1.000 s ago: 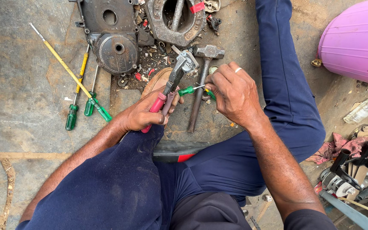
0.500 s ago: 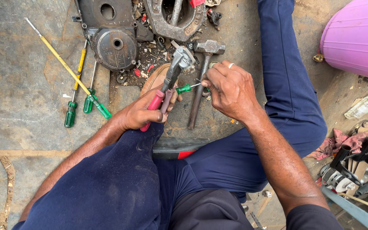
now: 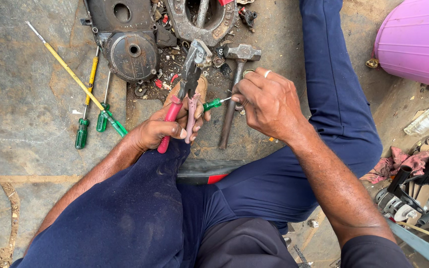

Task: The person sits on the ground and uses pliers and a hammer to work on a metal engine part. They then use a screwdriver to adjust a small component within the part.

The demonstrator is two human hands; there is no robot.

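Left hand [image 3: 162, 128] still clamped on the red-handled pliers [image 3: 187, 87], right hand [image 3: 269, 101] closed on a small green-handled piece [image 3: 213, 104] — now lifted nearer the pliers, beside the hammer [image 3: 234, 84].

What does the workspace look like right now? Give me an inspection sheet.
Surface: cracked concrete floor, dusty.
Job's things: pliers with red handles in the left hand; small green-handled tool at the right hand's fingers.
Clutter: hammer, three screwdrivers with green handles, dark engine cover, grey metal ring part, small bits scattered between them.
Grippers: left hand closed on the pliers' handles; right hand curled, pinching the small tool's end, ring on one finger.
Cables: nothing seen.
Surroundings: pink tub, plastic bottle, rags and black parts at right.
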